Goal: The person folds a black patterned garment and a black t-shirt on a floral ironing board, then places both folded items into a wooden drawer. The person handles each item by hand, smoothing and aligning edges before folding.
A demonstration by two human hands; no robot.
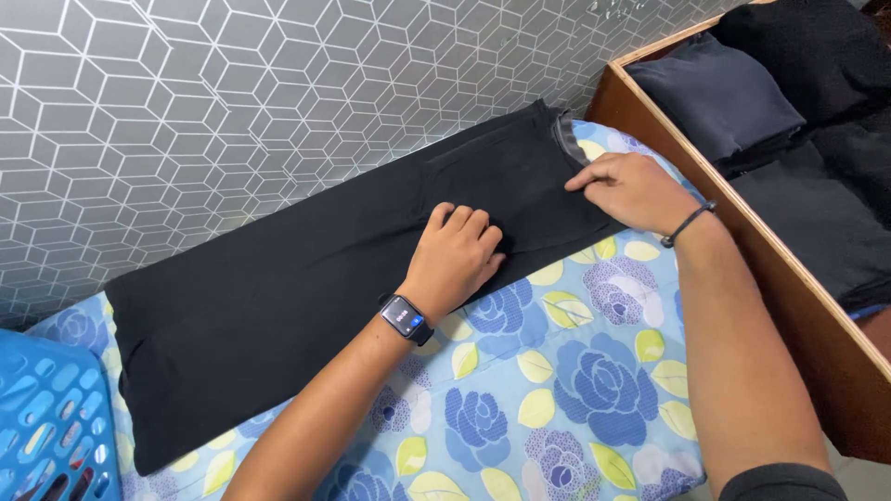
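The only screen is the small rounded-square face of a black smartwatch [406,318] on the left wrist, dark and lit with blue and white.

Black trousers [306,269] lie flat on a flowered bed [575,390]. The left hand [455,255] presses their middle; the right hand [631,190] pinches the waistband beside a wooden drawer [780,278].

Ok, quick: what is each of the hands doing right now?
Left hand: open, flat on the black trousers, holding nothing.
Right hand: fingers down on the waistband; grip cannot be told.
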